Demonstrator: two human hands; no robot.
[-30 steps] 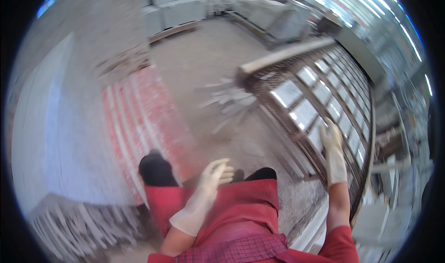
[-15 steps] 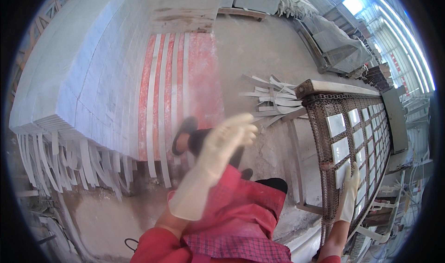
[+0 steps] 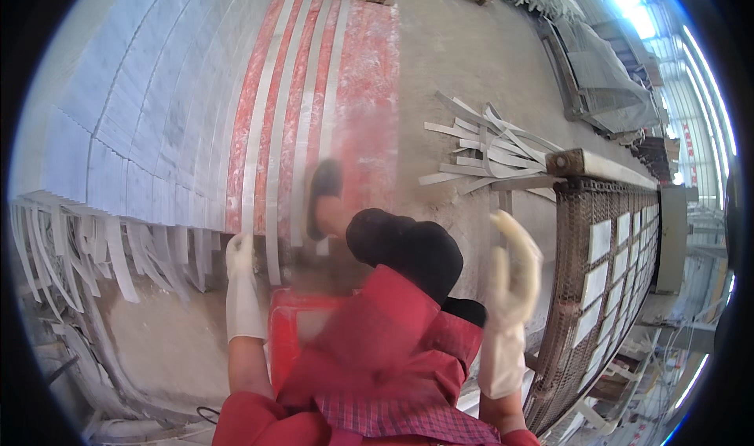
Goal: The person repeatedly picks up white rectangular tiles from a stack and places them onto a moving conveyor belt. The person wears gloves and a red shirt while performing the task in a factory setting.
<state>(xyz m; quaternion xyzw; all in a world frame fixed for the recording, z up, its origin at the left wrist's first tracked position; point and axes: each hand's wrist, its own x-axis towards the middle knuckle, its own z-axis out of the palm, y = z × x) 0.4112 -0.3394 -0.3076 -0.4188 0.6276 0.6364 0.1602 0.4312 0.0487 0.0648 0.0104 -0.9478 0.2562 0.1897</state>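
My left hand (image 3: 240, 256), in a cream rubber glove, is closed at the near end of a white strip (image 3: 259, 155) lying over the red and white surface. Its fingertips are partly hidden, but they appear to grip the strip. To the left rises a big stack of pale stone tiles (image 3: 118, 155). My right hand (image 3: 514, 277), gloved alike and blurred, hangs in the air to the left of the mesh conveyor (image 3: 559, 289). Its fingers are curved and apart, holding nothing. White tiles (image 3: 594, 284) lie in rows on the mesh.
Loose white strips (image 3: 483, 151) are heaped on the floor ahead. More strips (image 3: 122, 261) dangle under the tile stack. A red stool-like object (image 3: 283, 328) is beside my legs. Wrapped stacks (image 3: 605, 69) stand at the far right.
My right hand has come off a tile on the conveyor and moved left. My left hand has swung down and left to the strip's end. The view has shifted, and my legs have moved.
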